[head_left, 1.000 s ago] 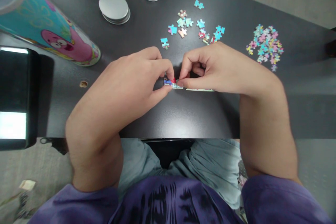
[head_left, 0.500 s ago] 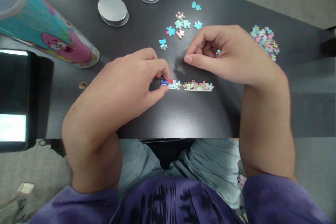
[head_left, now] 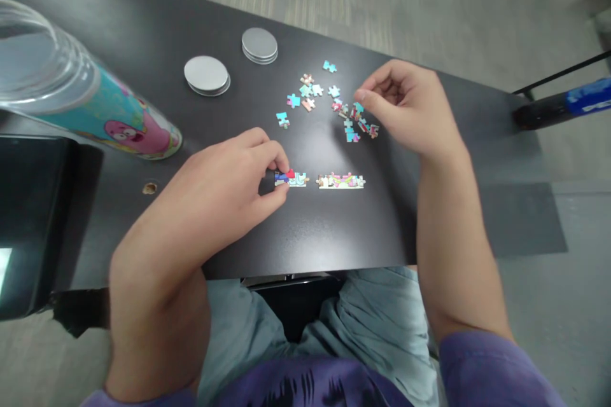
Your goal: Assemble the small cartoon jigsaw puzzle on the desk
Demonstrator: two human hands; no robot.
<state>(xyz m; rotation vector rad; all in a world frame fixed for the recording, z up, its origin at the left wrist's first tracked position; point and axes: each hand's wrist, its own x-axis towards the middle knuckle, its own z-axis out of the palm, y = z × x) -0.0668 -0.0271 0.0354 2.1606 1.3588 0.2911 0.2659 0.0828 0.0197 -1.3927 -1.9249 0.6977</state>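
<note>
Left hand (head_left: pixel 238 172) grasping the short strip (head_left: pixel 299 179) between thumb and forefinger, a narrow gap from the long strip (head_left: pixel 341 182), bare table (head_left: pixel 272 241) separating both from its near edge; right hand (head_left: pixel 410 105) at the loose pieces (head_left: pixel 352 137), fingertips together, contents indeterminable.

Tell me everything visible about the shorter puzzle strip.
The shorter puzzle strip looks like card and lies flat on the table: blue and red at left, pale at right, with a right-end tab. Fingers of the left hand straddle its left part, apparently touching. A gap separates it from the longer strip.
</note>
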